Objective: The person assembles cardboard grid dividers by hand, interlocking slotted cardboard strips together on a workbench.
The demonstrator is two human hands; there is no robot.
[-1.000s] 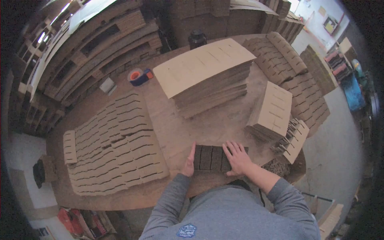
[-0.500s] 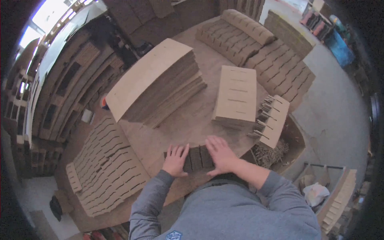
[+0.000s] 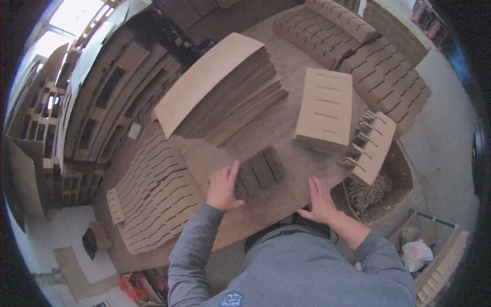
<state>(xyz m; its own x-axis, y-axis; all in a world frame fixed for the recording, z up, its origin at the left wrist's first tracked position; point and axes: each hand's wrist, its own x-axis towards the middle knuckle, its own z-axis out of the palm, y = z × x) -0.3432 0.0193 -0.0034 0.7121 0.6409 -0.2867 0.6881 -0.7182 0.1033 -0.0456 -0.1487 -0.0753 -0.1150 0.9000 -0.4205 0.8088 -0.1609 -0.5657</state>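
Observation:
A dark grey-brown block of stacked slotted cardboard pieces lies on the wooden table in front of me, its slots facing up. At its left end rests my left hand, thumb apart from the extended fingers; it touches the block without closing round it. My right hand is near the table's front edge, to the right of the block and apart from it, fingers stretched and holding nothing. Beyond the right hand stands a stack of tan slotted cardboard sheets.
Tall cardboard sheets are piled behind. Assembled slotted cardboard rows lie left, with more cardboard rows at back right. One slotted sheet overhangs a box of cardboard scraps. Pallets stand left.
My right hand has left the block and moved right. The block now sits farther from the table's front edge and tilted, with my left hand still at its left end. The view has shifted.

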